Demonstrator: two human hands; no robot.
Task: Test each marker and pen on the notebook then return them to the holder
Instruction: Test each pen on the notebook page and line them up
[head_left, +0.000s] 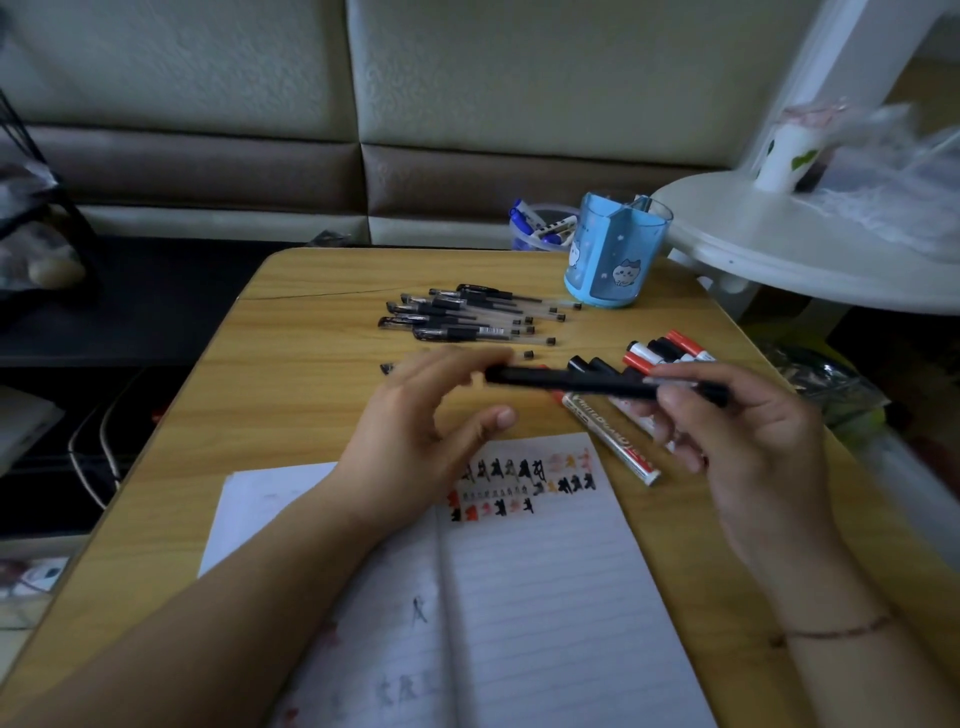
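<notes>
right hand (748, 426) is pinching black pen (597, 383) | left hand (421, 415) is hovering at cap end, fingers loosely apart; contact unclear | over notebook (545, 597)

Blue cat-print holder (615, 260), black pen (582, 383)

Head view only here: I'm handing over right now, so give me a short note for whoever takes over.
Hands: the right hand pinches a black pen held level above the table; the left hand is at its other end, though blur hides whether it grips.
Things: the notebook lies open nearest the person, with rows of test marks at the top of its page. Gel pens lie in a loose pile mid-table, whiteboard markers to their right. The blue holder stands at the far edge.
Done: many marks already made.
Left: returning the pens and markers to the holder; which ones remain untested cannot be told.
</notes>
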